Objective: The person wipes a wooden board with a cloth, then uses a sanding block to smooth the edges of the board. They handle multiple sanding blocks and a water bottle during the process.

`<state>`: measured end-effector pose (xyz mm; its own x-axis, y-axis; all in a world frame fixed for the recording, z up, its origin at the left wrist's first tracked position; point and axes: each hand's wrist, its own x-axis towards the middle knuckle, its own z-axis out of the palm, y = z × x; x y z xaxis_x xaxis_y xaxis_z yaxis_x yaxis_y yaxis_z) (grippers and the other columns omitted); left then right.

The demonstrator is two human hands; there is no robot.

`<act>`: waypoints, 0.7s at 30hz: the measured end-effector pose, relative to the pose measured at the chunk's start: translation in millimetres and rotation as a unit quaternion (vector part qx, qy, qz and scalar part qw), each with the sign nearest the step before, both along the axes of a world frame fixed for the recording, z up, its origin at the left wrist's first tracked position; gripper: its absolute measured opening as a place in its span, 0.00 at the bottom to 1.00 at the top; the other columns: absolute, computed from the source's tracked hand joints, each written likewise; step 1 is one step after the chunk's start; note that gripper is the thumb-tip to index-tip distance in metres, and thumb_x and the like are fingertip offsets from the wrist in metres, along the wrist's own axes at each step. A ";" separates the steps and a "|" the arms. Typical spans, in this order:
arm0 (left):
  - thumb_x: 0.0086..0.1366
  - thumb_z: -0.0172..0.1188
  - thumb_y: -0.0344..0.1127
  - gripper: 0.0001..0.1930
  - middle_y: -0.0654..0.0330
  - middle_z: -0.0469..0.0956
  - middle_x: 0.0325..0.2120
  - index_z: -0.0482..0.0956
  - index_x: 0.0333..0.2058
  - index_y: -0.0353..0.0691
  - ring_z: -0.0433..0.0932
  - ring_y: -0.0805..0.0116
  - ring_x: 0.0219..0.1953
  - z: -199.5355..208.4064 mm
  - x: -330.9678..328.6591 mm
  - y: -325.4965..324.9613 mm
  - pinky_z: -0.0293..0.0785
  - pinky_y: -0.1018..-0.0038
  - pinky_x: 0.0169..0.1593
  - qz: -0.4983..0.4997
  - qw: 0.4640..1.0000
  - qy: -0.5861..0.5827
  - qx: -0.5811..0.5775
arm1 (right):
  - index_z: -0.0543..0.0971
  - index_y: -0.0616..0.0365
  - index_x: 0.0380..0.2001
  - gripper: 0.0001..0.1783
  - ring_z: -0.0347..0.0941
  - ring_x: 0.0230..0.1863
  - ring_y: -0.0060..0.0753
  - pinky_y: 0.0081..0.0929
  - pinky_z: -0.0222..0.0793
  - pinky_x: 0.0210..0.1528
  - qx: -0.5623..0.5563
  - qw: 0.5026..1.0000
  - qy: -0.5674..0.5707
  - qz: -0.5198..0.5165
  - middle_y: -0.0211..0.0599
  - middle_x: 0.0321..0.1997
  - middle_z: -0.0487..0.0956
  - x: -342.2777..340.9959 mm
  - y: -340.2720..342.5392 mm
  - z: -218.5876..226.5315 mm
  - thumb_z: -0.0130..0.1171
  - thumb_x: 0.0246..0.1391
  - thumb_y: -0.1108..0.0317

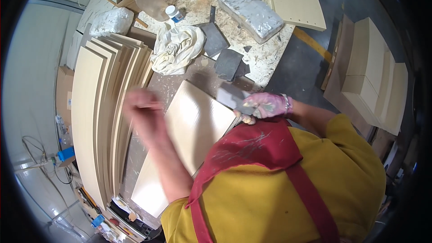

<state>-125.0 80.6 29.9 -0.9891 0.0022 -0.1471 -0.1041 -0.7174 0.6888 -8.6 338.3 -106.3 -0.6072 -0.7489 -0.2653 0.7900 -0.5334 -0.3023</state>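
Your right hand in the pink glove grips a grey sanding block against the pale wooden panel mid-frame, reaching its top edge. Your blurred left hand hovers at the panel's left side, grip unclear, beside the stacked pale boards.

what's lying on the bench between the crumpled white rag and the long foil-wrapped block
In the head view, a dark grey square sheet lies between the crumpled white rag and the foil-wrapped block, on the dusty bench.
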 end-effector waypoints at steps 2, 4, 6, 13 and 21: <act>0.66 0.46 0.35 0.16 0.68 0.60 0.16 0.60 0.18 0.46 0.57 0.78 0.19 24.0 -18.8 -23.2 0.57 0.79 0.24 0.109 0.956 0.100 -0.253 | 0.64 0.58 0.54 0.23 0.72 0.36 0.26 0.23 0.73 0.32 -0.006 0.999 0.018 -0.031 0.37 0.40 0.73 8.1 14.9 -11.7 0.50 0.60 0.58; 0.68 0.47 0.38 0.16 0.66 0.66 0.19 0.67 0.20 0.42 0.61 0.79 0.20 8.9 -19.9 -19.4 0.60 0.79 0.26 -0.016 0.884 0.142 -0.445 | 0.55 0.58 0.62 0.35 0.72 0.42 0.29 0.26 0.73 0.37 0.076 0.992 0.071 -0.076 0.38 0.49 0.71 5.2 18.9 3.0 0.55 0.56 0.60; 0.67 0.52 0.36 0.11 0.65 0.74 0.22 0.78 0.29 0.37 0.71 0.78 0.26 -10.2 -1.9 12.9 0.69 0.79 0.33 -0.124 0.865 0.082 -0.478 | 0.47 0.60 0.66 0.47 0.69 0.49 0.34 0.29 0.71 0.47 0.256 0.945 0.167 -0.120 0.41 0.55 0.67 -10.4 11.6 29.1 0.62 0.50 0.60; 0.50 0.70 0.42 0.17 0.55 0.75 0.20 0.75 0.26 0.35 0.75 0.58 0.21 -30.9 39.8 92.6 0.70 0.69 0.26 -0.193 0.585 0.285 -0.734 | 0.43 0.57 0.67 0.62 0.60 0.63 0.52 0.32 0.62 0.59 0.654 0.578 0.445 -0.199 0.53 0.67 0.56 -26.3 -5.1 53.0 0.72 0.36 0.58; 0.57 0.61 0.33 0.07 0.54 0.75 0.21 0.74 0.26 0.37 0.75 0.55 0.24 -48.2 38.2 82.6 0.71 0.66 0.28 -0.207 0.644 0.292 -0.677 | 0.47 0.55 0.67 0.57 0.56 0.66 0.51 0.36 0.56 0.63 0.663 0.650 0.357 -0.099 0.46 0.68 0.56 -33.3 -3.0 63.8 0.69 0.39 0.51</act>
<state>-86.8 163.2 -18.3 -0.8328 0.5434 0.1056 0.4666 0.5865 0.6621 -42.0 335.3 -42.5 -0.9800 -0.0376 -0.1953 0.1505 0.5014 -0.8520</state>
